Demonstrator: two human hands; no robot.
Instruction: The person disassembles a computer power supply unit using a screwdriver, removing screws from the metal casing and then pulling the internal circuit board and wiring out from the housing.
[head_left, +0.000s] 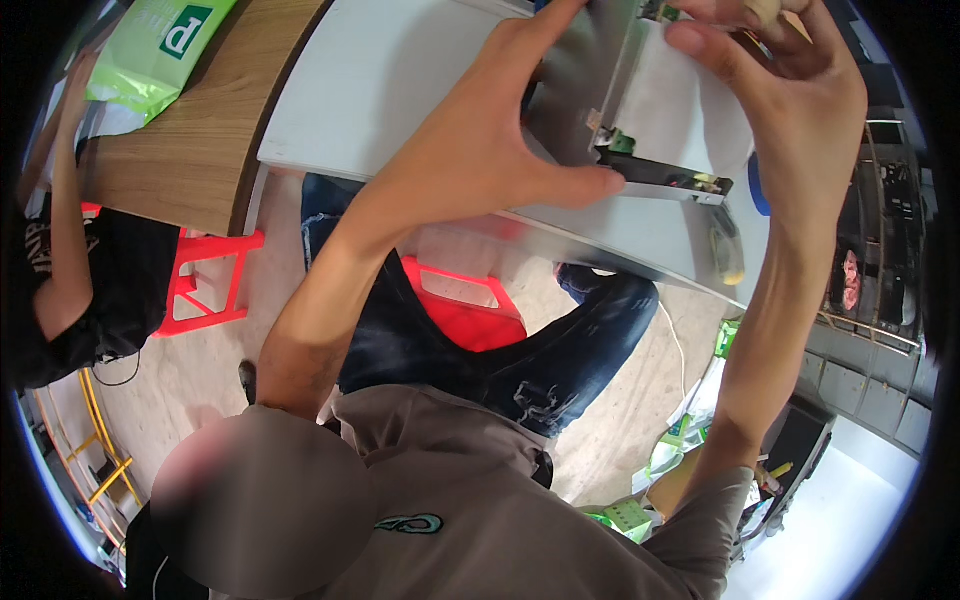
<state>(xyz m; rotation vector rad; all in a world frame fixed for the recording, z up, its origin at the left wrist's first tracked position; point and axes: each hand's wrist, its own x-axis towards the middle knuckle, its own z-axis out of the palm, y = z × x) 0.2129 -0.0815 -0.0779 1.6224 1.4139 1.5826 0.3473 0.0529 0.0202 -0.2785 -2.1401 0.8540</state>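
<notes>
While our left hand (480, 140) pinches the grey sheet-metal panel with its green connector (640, 110) at one o'clock, our right hand (790, 90) grips its far side, fingers curled. We judge the panel could slip onto the white tabletop (370, 80) if either pinch loosens, or its thin edge could cut our thumb.

A flat grey metal box (670, 110), like a drive or module pulled from a computer, is held up in the air at about one o'clock in the view, above the edge of a white table. It is tilted, with its broad pale face turned toward the camera. A darker metal side panel runs down its left part. Along its lower edge sits a narrow black strip (665, 178) with a shiny surface, slanting down to the right. A small green part (622, 142) sits where the strip meets the side panel. The top of the box runs out of view.
</notes>
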